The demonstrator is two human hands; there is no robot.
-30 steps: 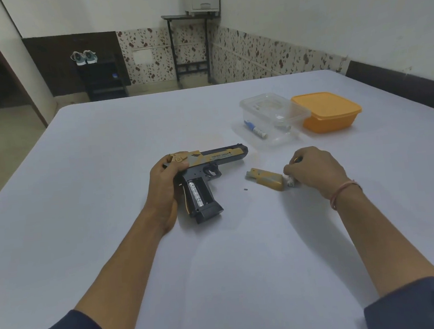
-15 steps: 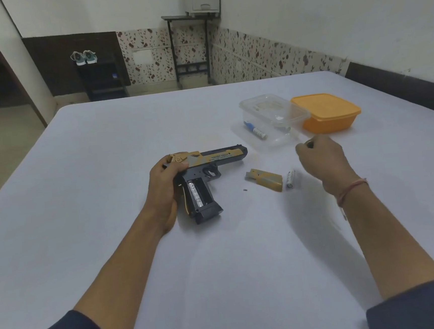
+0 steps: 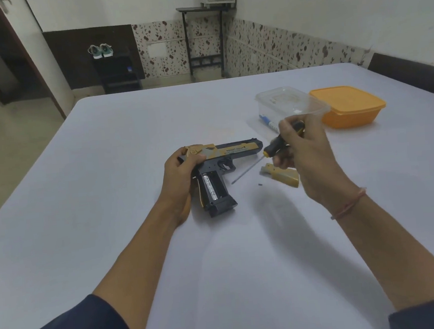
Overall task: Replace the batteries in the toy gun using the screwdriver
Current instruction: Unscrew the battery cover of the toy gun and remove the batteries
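Note:
A black and gold toy gun (image 3: 226, 163) lies on its side on the white table, its grip compartment open with a battery (image 3: 210, 187) showing inside. My left hand (image 3: 180, 178) grips the rear of the gun. My right hand (image 3: 304, 151) holds a black and yellow screwdriver (image 3: 275, 148) above the table, its shaft pointing down-left toward the gun. The gold battery cover (image 3: 282, 175) lies under my right hand, and a tiny dark screw (image 3: 260, 185) sits on the table beside it.
A clear plastic box (image 3: 288, 103) with a blue and white battery (image 3: 268, 123) next to it stands at the back right. An orange lidded container (image 3: 347, 105) sits beside the box. The white table (image 3: 130, 151) spreads wide around the gun.
My right hand left the loose battery by the cover, reached toward the clear box, and now holds the screwdriver near the gun. The left hand has stayed on the gun.

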